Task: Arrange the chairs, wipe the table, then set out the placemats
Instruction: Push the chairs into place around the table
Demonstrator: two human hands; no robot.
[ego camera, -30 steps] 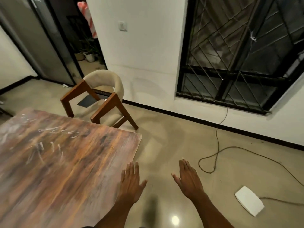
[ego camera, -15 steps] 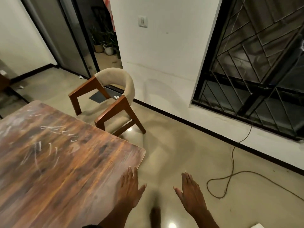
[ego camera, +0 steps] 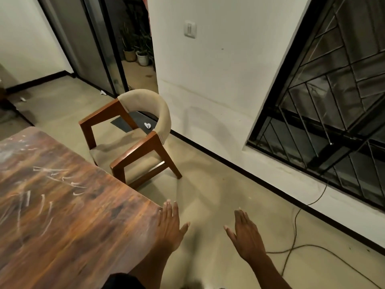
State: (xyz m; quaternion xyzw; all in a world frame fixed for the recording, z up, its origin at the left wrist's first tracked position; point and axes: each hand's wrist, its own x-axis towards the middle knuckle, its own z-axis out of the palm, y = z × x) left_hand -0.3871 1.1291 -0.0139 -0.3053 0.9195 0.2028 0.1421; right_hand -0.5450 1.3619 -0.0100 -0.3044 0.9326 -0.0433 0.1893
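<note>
Table (ego camera: 62, 205) corner and cord (ego camera: 291, 250) flank empty, flat-fingered left hand (ego camera: 169, 227), right hand (ego camera: 246, 236); chair (ego camera: 133, 140) ahead.

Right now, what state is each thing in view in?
Chair: upright, seat empty, at the table's far end.
Table: bare, chalky marks on top.
Left hand: open, holds nothing.
Right hand: open, holds nothing.
Sliding door: open.
Cord: loose on the floor.

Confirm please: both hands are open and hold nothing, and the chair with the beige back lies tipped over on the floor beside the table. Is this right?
Not quite. In the head view the chair stands upright on its legs beside the table, not tipped over. The rest holds: the left hand and the right hand are open, fingers straight, and hold nothing.
</note>
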